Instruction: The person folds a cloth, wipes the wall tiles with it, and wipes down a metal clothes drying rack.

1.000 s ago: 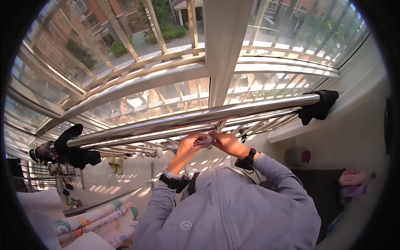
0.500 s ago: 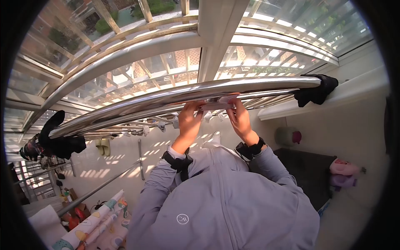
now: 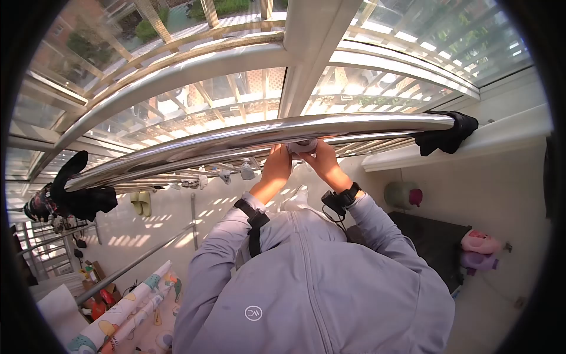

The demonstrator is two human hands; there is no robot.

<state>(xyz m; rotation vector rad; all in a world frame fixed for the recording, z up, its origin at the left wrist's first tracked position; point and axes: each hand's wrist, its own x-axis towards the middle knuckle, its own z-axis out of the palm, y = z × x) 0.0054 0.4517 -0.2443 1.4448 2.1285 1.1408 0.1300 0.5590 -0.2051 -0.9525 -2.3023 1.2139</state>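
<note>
Both hands meet just below a thick shiny metal rail (image 3: 236, 139) near the middle of the view. A small pale pinkish cloth (image 3: 302, 146) is pinched between them, partly hidden by the rail and fingers. My left hand (image 3: 276, 171) grips its left side, and my right hand (image 3: 325, 163) grips its right side. Thinner metal rods run under the rail, with small light cloth pieces (image 3: 247, 171) hanging to the left of my hands. Black cloths cover the rail's left end (image 3: 85, 192) and right end (image 3: 448, 131).
Barred windows rise behind the rail. Green slippers (image 3: 141, 203) lie on the floor at left. Patterned fabric (image 3: 132, 310) hangs at lower left. On the right are a dark mat-like surface (image 3: 421, 242), a round container (image 3: 399, 195) and pink and purple bottles (image 3: 480, 242).
Over the last second the cloth was spread between my hands, then bunched smaller as they came closer together. The view has shifted, with the rail now higher than at first.
</note>
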